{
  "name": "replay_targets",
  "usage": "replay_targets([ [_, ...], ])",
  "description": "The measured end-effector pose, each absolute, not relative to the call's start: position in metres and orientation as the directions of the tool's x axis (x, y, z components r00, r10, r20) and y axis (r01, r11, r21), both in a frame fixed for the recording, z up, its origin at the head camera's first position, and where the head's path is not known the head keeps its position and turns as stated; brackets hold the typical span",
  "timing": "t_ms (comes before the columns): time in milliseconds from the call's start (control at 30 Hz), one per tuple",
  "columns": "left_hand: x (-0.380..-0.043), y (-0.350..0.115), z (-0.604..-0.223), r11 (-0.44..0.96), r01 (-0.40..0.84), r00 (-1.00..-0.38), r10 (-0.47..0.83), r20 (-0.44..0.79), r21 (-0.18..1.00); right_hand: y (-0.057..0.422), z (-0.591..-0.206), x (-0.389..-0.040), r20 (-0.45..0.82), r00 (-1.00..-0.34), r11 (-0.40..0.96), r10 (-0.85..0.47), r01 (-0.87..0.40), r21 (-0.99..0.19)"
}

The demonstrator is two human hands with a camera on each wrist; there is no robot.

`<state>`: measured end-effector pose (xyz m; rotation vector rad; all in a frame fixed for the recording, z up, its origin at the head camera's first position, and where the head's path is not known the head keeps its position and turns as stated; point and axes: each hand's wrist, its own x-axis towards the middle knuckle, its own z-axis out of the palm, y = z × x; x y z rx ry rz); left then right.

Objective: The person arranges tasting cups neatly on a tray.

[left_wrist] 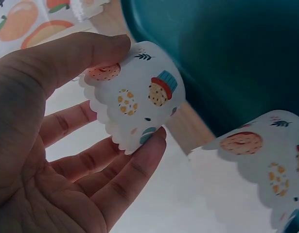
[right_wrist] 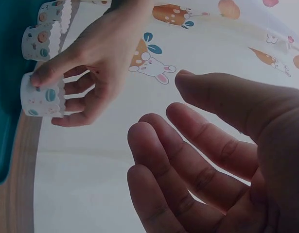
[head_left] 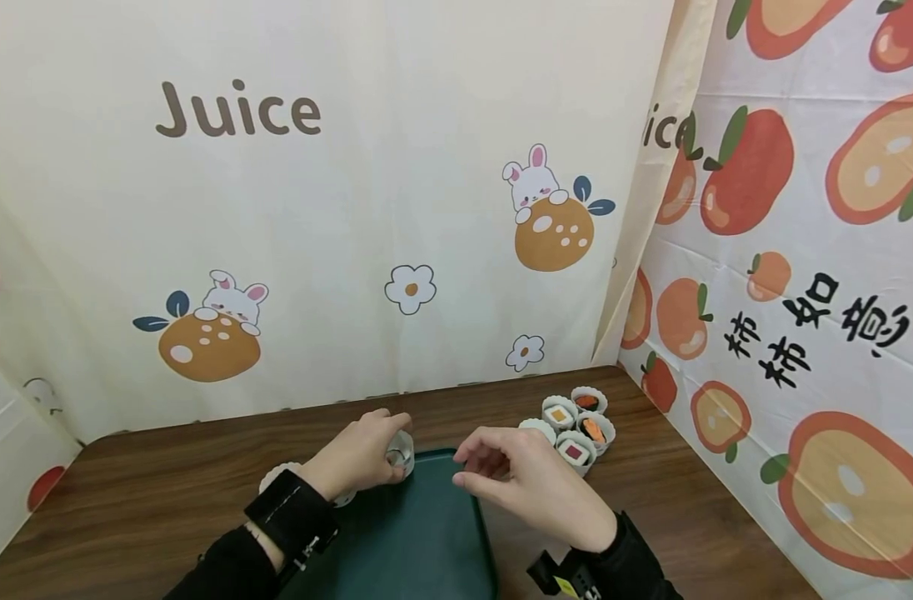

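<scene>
My left hand (head_left: 362, 454) pinches a white paper baking cup (left_wrist: 134, 92) between thumb and fingers, at the far edge of a dark green tray (head_left: 419, 533). Cupcake prints cover the cup, and its rim is scalloped. Beside it in the left wrist view stands a matching cup (left_wrist: 256, 150). The right wrist view shows two more such cups lined up past the held one, the nearer cup (right_wrist: 41, 41) close to it. My right hand (head_left: 535, 483) holds nothing; its fingers are loosely bent over the tray's right edge, left of the filled cups.
Several paper cups (head_left: 576, 451) stand grouped on the wooden table (head_left: 689, 492) at the right; some hold small sushi-like pieces (head_left: 593, 430). A printed cloth (head_left: 336, 333) hangs behind the table, and a fruit-patterned one (head_left: 839, 333) hangs along the right.
</scene>
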<state>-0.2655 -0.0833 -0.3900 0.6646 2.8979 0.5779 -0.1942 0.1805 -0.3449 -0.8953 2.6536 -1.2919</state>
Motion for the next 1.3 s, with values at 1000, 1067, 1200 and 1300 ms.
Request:
replay_targets([
  [1000, -0.265, -0.082, -0.41, 0.847, 0.404, -0.886, 0.457, -0.084, 0.347, 0.183, -0.348, -0.196, 0.188, -0.82, 0.487, -0.541, -0.487, -0.724],
  [1067, -0.265, -0.082, -0.41, 0.844, 0.411, -0.883, 0.463, -0.08, 0.344, 0.183, -0.348, -0.196, 0.187, -0.82, 0.487, -0.541, -0.487, -0.725],
  [1200, -0.265, -0.083, -0.409, 0.844, 0.414, -0.882, 0.464, -0.077, 0.342, 0.183, -0.348, -0.196, 0.185, -0.82, 0.486, -0.541, -0.485, -0.727],
  [1300, -0.263, -0.083, -0.409, 0.845, 0.407, -0.886, 0.458, -0.075, 0.348, 0.182, -0.349, -0.197, 0.18, -0.824, 0.49, -0.538, -0.479, -0.728],
])
